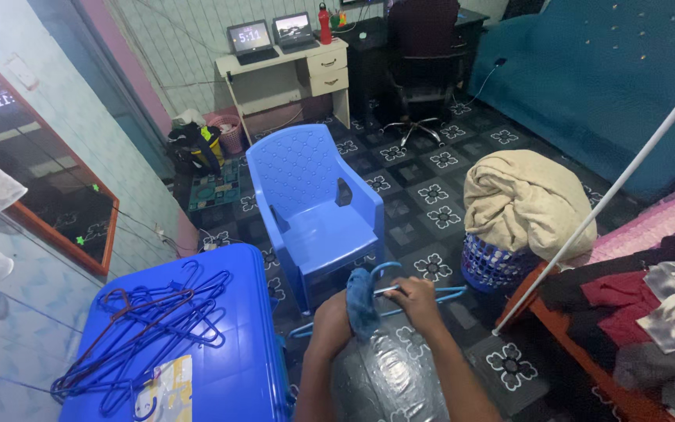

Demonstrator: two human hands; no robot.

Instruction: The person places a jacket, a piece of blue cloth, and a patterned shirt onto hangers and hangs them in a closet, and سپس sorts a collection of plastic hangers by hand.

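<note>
My left hand (333, 316) is closed on a small blue cloth (362, 301) that hangs over a light blue clothes hanger (431, 293). My right hand (416, 297) grips the hanger near its hook, just right of the cloth. Both hands are held out above the dark patterned floor, in front of a blue plastic chair (314, 211). A pile of several blue and dark hangers (154, 324) lies on a blue plastic lid (228, 367) at my lower left.
A laundry basket (494, 262) heaped with a beige blanket (525, 199) stands at right. A white pole (603, 199) leans over a bed with mixed clothes (650, 305). Far back are a desk with two laptops (275, 35), an office chair (423, 70) and a teal sofa (603, 78).
</note>
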